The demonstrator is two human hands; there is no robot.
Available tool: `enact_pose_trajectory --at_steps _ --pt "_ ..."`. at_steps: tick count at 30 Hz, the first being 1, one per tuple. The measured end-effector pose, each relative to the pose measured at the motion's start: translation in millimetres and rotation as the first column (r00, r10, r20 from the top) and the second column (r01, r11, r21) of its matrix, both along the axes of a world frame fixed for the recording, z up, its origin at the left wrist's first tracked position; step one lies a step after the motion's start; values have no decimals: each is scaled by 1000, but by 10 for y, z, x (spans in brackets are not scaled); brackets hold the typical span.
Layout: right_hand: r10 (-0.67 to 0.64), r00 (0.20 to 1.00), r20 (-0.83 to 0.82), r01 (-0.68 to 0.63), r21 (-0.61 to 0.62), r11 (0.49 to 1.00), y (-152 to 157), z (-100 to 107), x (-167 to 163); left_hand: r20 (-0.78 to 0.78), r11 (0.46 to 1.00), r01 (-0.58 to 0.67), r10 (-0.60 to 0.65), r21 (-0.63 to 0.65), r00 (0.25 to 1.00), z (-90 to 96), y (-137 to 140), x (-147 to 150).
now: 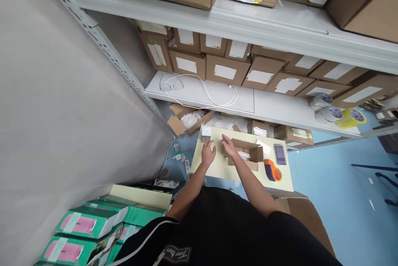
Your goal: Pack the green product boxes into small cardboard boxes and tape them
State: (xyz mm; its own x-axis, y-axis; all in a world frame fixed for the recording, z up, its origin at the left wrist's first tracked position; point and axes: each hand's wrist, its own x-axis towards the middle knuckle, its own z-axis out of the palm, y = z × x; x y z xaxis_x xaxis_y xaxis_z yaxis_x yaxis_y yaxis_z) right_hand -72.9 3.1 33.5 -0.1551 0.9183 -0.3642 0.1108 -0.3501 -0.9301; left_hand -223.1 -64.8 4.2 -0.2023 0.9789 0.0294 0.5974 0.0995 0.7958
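Observation:
My left hand [208, 154] is over the left part of the small cream table, its thumb apart from its loosely bent fingers, with nothing visible in it. Just beyond its fingertips stands a small white and green box [206, 132]; whether they touch it I cannot tell. My right hand [229, 146] reaches to the left end of an open cardboard box [256, 154], fingers stretched out, partly covering that end. Inside the cardboard box lie white pieces [244, 155]. An orange and dark blue tape dispenser [272, 170] sits to the right of the cardboard box.
A blurred-out dark rectangle [280, 154] lies on the cream table [214, 169]. Behind it, the shelf [276, 102] holds glasses [171, 86], a white cable [203, 81], tape rolls [350, 118] and several cartons [225, 71]. Green boxes [83, 220] are stacked at lower left.

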Motion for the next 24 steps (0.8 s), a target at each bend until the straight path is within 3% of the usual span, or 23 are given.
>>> enact_pose_trajectory --at_steps 3,5,8,11,17,20,24 --pt "-28 1000 -12 27 -93 995 97 -79 -411 15 992 -125 125 24 992 83 310 -409" --pt "-30 996 -80 17 -169 985 92 -112 -669 7 984 -172 173 -52 985 97 505 -611" --pt "-24 977 -212 -32 -259 965 17 -149 -965 -50 963 -183 177 -197 983 51 672 -785" --pt "-5 964 -267 -78 -301 950 -53 -159 -1071 -133 962 -171 145 -214 980 -19 676 -863" --pt "-15 979 -203 -48 -299 953 -70 -60 -752 -148 969 -207 187 -133 971 37 533 -979" --pt "-31 987 -158 -7 -234 972 -91 -11 -512 -65 974 -223 220 -48 973 159 397 -1028" --pt "-121 992 20 123 -102 987 -188 14 -240 106 967 -253 249 25 963 344 140 -977"
